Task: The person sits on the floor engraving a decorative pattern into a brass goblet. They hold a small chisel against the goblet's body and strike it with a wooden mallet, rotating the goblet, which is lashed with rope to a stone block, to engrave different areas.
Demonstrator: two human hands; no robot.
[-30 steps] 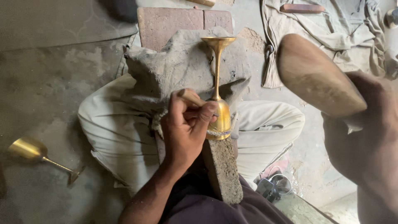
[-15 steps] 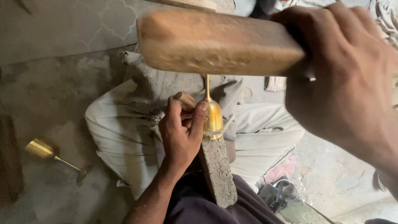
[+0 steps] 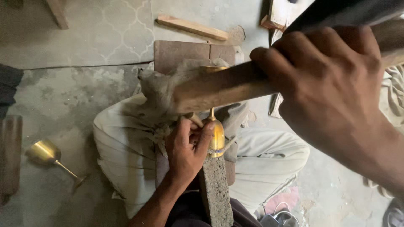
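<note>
My left hand (image 3: 185, 145) grips the bowl of a brass goblet (image 3: 216, 136), which lies against the end of a rough grey bar (image 3: 215, 191) over my lap. The goblet's stem runs away from me and its foot is partly hidden behind the mallet. My right hand (image 3: 326, 82) is close to the camera and wraps around a wooden mallet (image 3: 214, 88). The mallet's head crosses above the goblet's stem, over a dusty grey cloth (image 3: 158, 90).
A second brass goblet (image 3: 48, 155) lies on the concrete floor to the left. A reddish brick slab (image 3: 185, 52) sits beyond my knees, with a wooden stick (image 3: 191, 27) farther back. Pink cloth and small metal parts (image 3: 282, 212) lie at lower right.
My right hand with the mallet has come down and to the right, its head now crossing just above the goblet's stem. My left hand keeps its grip on the goblet.
</note>
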